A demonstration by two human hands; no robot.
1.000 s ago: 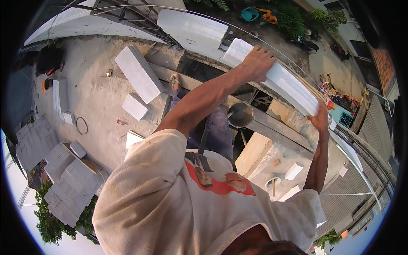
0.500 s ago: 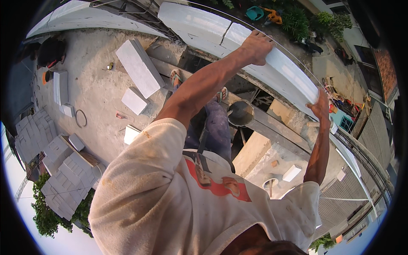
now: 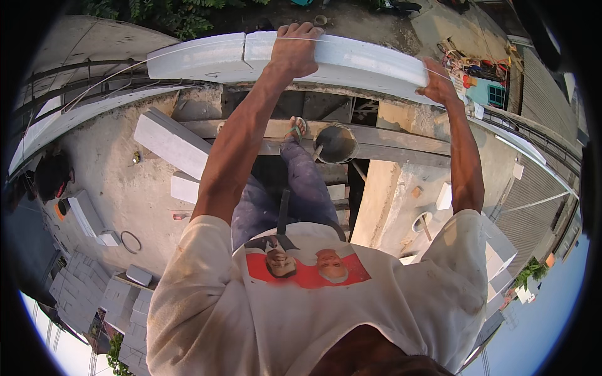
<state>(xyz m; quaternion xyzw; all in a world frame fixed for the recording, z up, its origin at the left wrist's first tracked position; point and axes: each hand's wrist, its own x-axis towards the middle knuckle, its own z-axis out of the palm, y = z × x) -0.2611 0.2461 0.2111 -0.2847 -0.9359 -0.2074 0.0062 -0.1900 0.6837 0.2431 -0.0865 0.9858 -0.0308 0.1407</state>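
A long white concrete block lies on top of the wall in front of me, its left end against another white block with a thin joint between. My left hand grips its top near that joint, fingers curled over the far edge. At its right end my right hand is wrapped around the corner. A thin string runs along the top of the blocks, passing by both hands. Below the wall, a dark bucket with a handle sticking out of it stands on wooden planks, beside my sandalled foot.
A gap with steps opens under the planks. Loose white blocks lie on the concrete floor at left, near a black ring. Block stacks stand farther back. Another person is at far left. Beyond the wall, the ground drops lower.
My view has turned, so the wall now runs across the top of the picture. Both hands stay on the same block, the left over its top and the right at its end.
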